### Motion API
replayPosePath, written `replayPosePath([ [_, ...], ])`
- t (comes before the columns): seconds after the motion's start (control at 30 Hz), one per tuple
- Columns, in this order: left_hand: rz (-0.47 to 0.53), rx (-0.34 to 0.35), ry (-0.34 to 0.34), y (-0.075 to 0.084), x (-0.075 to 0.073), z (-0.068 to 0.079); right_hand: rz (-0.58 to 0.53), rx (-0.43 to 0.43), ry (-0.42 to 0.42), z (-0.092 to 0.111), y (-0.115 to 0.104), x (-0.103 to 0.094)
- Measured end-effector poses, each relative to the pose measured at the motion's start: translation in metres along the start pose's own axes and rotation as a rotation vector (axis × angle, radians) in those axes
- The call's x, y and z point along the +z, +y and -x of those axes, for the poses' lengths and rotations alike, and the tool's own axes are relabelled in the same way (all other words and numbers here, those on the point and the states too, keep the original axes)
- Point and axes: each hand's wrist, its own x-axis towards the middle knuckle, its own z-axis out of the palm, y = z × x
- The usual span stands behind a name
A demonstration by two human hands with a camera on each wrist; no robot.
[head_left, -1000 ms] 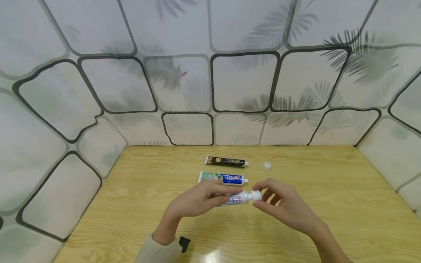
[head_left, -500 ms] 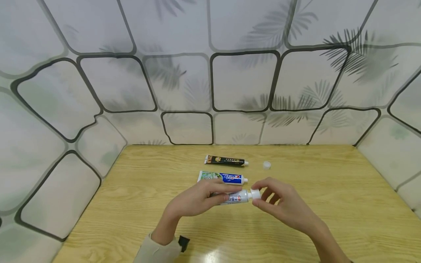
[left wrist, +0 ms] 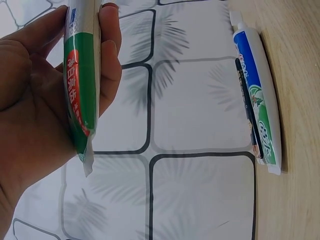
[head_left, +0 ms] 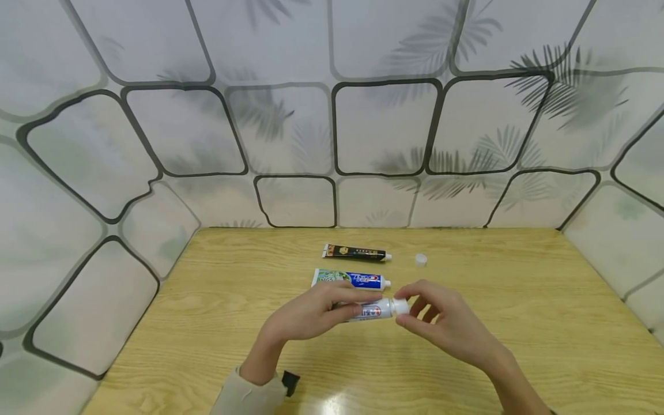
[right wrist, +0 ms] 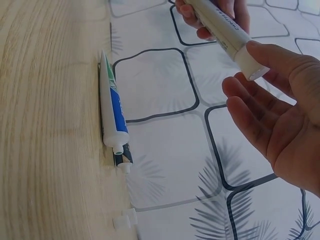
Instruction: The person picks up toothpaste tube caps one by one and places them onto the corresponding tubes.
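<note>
My left hand (head_left: 306,314) grips a white and green toothpaste tube (left wrist: 82,75), holding it above the table with the nozzle end pointing right. In the right wrist view its back (right wrist: 220,25) is plain white with small lettering. Thumb and index finger of my right hand (head_left: 448,320) pinch a white cap (head_left: 401,306) at the tube's nozzle end. Cap and tube shoulder sit close together in the head view, with a thin line between them. The other right fingers are loosely bent. Whether the threads engage is hidden.
Behind the hands, a blue and green toothpaste tube (head_left: 365,280) and a black toothpaste tube (head_left: 358,253) lie uncapped on the wooden table (head_left: 207,334). Whitish cap material (head_left: 421,260) lies to their right. A black scrap (head_left: 290,383) is beside the left sleeve.
The cap in my right hand has moved slightly left, closing the gap where the nozzle showed. The tube and left hand have stayed nearly still.
</note>
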Motion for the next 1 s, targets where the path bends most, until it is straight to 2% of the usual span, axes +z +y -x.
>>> replayPosePath([
  [0.27,-0.013,0.012,0.026,-0.0008,0.0019,-0.0012,-0.001,-0.028,0.0,0.0005,0.0001,-0.0013],
  [0.63,-0.019,0.026,0.045,-0.0008,0.0041,-0.0012,0.009,-0.004,-0.002,0.0,-0.0006,-0.0008],
  [1.0,-0.064,0.042,0.075,0.0022,0.0075,-0.0034,-0.002,0.007,0.048,-0.0006,0.0026,0.0009],
])
